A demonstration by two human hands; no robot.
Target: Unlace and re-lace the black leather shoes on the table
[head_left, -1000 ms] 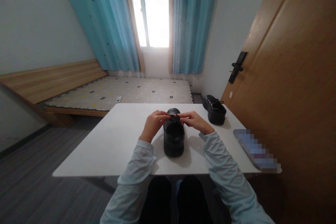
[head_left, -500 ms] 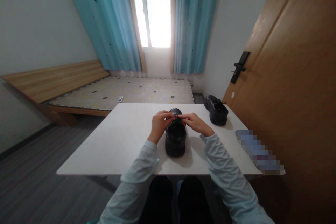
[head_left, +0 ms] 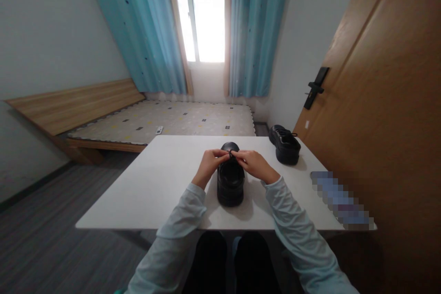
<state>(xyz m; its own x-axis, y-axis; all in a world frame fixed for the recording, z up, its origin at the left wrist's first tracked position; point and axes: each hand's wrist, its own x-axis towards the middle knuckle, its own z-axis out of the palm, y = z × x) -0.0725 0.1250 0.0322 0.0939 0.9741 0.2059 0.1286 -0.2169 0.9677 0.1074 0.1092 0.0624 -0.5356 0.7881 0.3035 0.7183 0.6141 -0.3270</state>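
A black shoe [head_left: 230, 188] stands upright in the middle of the white table [head_left: 148, 183], its heel towards me and its toe pointing away. Over its upper front, my left hand [head_left: 212, 164] pinches the dark laces from the left. From the right, my right hand [head_left: 254, 164] pinches the laces too, with the fingertips of both hands nearly touching. The exact shape of the laces between the fingers is too small to make out.
A second black shoe [head_left: 287, 146] with tied laces stands at the table's back right. A blurred-out flat item [head_left: 341, 200] lies along the right edge. Beyond the table is a bed [head_left: 186, 119] with a small white object [head_left: 159, 130]; a wooden door [head_left: 386, 101] is at the right.
My fingertips have shifted slightly at the laces, and the fingers of my right hand are drawn in closer together. Both shoes stand where they were.
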